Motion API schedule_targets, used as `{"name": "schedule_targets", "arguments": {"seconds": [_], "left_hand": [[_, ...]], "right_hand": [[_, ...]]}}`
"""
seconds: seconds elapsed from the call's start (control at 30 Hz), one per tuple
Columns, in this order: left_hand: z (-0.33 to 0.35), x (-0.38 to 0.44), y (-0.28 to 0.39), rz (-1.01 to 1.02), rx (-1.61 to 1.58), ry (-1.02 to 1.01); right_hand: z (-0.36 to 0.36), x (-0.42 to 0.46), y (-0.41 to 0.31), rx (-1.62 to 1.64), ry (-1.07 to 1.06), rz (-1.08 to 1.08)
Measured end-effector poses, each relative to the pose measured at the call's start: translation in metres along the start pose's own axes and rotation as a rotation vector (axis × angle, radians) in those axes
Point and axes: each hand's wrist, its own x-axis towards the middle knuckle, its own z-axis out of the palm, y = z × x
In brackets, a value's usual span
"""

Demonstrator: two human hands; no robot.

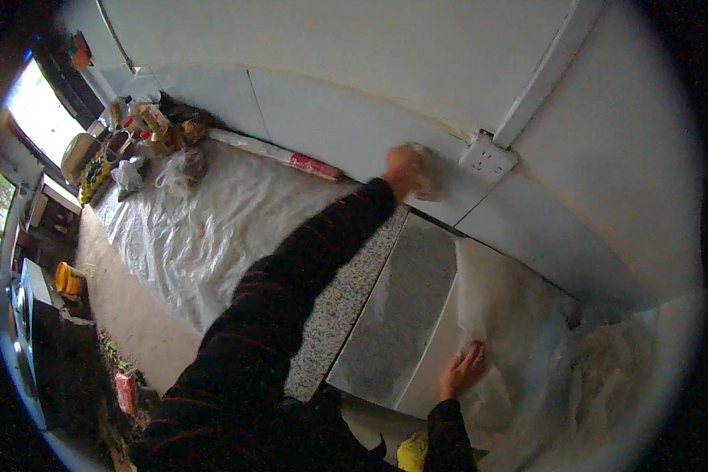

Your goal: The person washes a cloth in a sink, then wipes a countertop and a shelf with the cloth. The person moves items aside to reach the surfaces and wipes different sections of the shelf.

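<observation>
My left hand (pixel 406 170) is raised against the pale lower wall panel (pixel 342 124), left of a white wall socket. It is blurred and closed around a pale, reddish thing (pixel 429 177), perhaps a cloth; its kind cannot be told. My right hand (pixel 464 369) rests with fingers somewhat spread on a thin translucent plastic sheet (pixel 495 295) over the counter. Beside that sheet lie a grey slab (pixel 398 307) and a speckled stone strip (pixel 345 301).
Crinkled plastic sheeting (pixel 212 230) covers the surface at left, with bags and bottles (pixel 153 130) heaped at its far end. A socket box (pixel 487 159) juts from the wall. A yellow bucket (pixel 69 278) stands far left. A yellow bag-like thing (pixel 412 453) shows below.
</observation>
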Motion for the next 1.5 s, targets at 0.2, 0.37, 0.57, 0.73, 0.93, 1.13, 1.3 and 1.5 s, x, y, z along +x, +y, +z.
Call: {"name": "schedule_targets", "arguments": {"seconds": [0.2, 0.37, 0.57, 0.73, 0.93, 1.13, 1.3, 1.5], "left_hand": [[-0.16, 0.011, -0.168, -0.304, -0.084, 0.847], [-0.209, 0.003, -0.166, -0.212, -1.175, 1.147], [-0.159, -0.031, -0.022, 0.075, -0.751, 0.98], [-0.209, -0.02, -0.109, -0.034, -0.868, 1.102], [-0.133, -0.039, -0.037, 0.237, -0.79, 0.938], [-0.104, -0.047, -0.03, 0.06, -0.196, 0.885], [-0.172, -0.038, -0.238, -0.239, -0.823, 0.525], [-0.111, -0.009, -0.098, -0.059, -0.975, 0.892]], "right_hand": [[-0.005, -0.003, 0.004, -0.052, -0.03, 0.08], [0.006, 0.0, -0.002, -0.024, -0.001, -0.008], [0.001, 0.001, 0.008, -0.045, -0.013, -0.002], [0.006, 0.0, 0.012, -0.141, -0.007, -0.034], [0.006, -0.005, 0.01, -0.134, -0.062, 0.027], [0.008, -0.002, 0.024, -0.16, -0.018, -0.029], [0.035, -0.003, 0.02, -0.127, -0.008, -0.026], [0.008, -0.002, 0.013, -0.035, -0.015, 0.007]]}}
